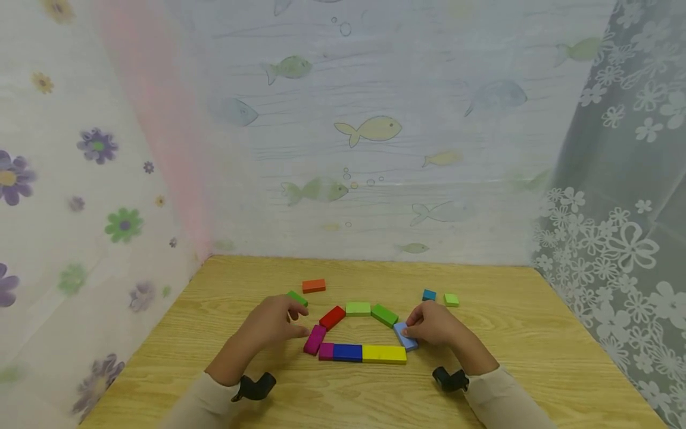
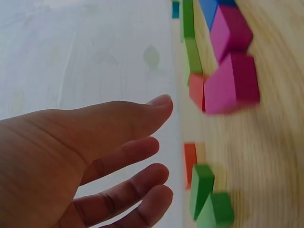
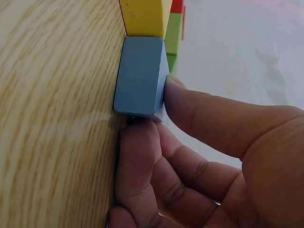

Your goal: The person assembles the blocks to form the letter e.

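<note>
My right hand (image 1: 433, 323) pinches a light blue block (image 3: 138, 76) between thumb and fingers. One end of it lies close to a long yellow block (image 1: 384, 354). Left of the yellow block come a dark blue block (image 1: 348, 353) and a small magenta block (image 1: 326, 351), forming a straight row. A longer magenta block (image 1: 315, 339), a red block (image 1: 333, 317), a light green block (image 1: 358, 309) and a green block (image 1: 384, 315) curve above that row. Beside the longer magenta block hovers my left hand (image 2: 99, 161), its fingers loosely bent around nothing.
An orange block (image 1: 314, 286) and a loose green block (image 1: 297, 298) lie behind my left hand. Past the right hand are a small blue block (image 1: 429, 295) and a small lime block (image 1: 451, 300). A fish-patterned curtain (image 1: 375, 196) borders the wooden table (image 1: 364, 399).
</note>
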Motion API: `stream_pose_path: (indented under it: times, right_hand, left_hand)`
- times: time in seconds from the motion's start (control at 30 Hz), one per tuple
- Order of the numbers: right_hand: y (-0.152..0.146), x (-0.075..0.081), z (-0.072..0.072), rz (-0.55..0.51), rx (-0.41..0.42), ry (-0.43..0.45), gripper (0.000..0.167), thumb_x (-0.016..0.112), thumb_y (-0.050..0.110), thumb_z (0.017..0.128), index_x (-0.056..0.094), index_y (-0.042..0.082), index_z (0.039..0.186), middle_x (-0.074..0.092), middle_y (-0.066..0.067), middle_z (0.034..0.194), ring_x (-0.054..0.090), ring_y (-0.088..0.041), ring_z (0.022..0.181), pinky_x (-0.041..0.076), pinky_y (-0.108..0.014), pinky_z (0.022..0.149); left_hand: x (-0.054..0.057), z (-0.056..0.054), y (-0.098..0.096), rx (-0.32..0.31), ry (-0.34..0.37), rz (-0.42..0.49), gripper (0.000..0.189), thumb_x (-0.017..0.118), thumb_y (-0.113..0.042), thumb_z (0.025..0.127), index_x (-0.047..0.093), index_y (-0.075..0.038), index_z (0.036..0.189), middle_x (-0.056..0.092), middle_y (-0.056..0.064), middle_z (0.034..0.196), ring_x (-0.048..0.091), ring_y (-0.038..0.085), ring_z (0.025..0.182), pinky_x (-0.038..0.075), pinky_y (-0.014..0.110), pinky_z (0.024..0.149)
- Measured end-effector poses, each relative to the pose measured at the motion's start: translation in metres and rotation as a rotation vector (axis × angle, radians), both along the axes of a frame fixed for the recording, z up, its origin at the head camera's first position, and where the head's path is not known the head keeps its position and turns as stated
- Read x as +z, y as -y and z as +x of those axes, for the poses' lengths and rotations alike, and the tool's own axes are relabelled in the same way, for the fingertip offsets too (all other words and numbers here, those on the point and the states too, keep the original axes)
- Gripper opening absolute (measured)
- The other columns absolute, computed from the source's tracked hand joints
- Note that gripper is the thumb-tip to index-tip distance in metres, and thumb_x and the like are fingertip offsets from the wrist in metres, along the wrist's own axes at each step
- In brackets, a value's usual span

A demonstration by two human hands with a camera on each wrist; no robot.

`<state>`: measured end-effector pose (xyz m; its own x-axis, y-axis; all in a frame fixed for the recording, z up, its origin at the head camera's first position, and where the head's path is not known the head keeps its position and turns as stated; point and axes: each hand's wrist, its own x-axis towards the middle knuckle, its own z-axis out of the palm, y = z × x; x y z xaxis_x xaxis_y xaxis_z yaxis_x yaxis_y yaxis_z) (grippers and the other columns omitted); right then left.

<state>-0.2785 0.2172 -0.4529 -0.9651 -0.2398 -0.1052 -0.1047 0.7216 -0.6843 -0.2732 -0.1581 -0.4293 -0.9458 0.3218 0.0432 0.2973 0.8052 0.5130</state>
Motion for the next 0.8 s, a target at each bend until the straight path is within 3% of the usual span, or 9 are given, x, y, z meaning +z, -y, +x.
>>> stream_pose_path:
  times: [0.13,0.27,0.5,0.8]
  right_hand:
    - [-0.002,-0.002,-0.001,0.008,-0.012,0.003,0.016,0.082,0.016,0.089,0.074,0.004,0.094,0.068,-0.004,0.086,0.059,-0.017,0.073,0.051,-0.031,0.064]
    - [-0.003,-0.003,-0.001,0.002,-0.008,0.002,0.015,0.082,0.016,0.089,0.074,0.004,0.093,0.068,-0.004,0.084,0.059,-0.017,0.072,0.051,-0.031,0.063]
    - [-0.003,-0.004,-0.002,-0.011,-0.004,0.009,0.015,0.082,0.016,0.089,0.073,0.004,0.092,0.067,-0.004,0.082,0.059,-0.017,0.070,0.051,-0.031,0.063]
    - [-0.002,-0.004,-0.003,-0.002,0.002,0.012,0.014,0.082,0.016,0.090,0.074,0.004,0.093,0.068,-0.004,0.084,0.059,-0.017,0.072,0.051,-0.030,0.064]
  left_hand:
    - [0.005,-0.011,0.017,0.036,-0.015,0.021,0.037,0.088,-0.025,0.084,0.077,-0.013,0.117,0.071,0.007,0.106,0.063,0.016,0.088,0.054,0.036,0.072]
    - [0.005,-0.022,0.034,0.058,-0.033,0.028,0.052,0.088,-0.024,0.084,0.071,-0.007,0.129,0.069,0.015,0.119,0.066,0.028,0.101,0.057,0.044,0.080]
    - [-0.011,-0.039,0.050,0.045,-0.019,-0.015,0.076,0.091,-0.033,0.080,0.061,0.000,0.140,0.059,0.022,0.138,0.064,0.040,0.118,0.057,0.052,0.092]
    - [-0.028,-0.044,0.057,0.063,-0.025,-0.027,0.082,0.095,-0.036,0.074,0.061,0.002,0.139,0.061,0.022,0.136,0.064,0.037,0.117,0.055,0.052,0.095]
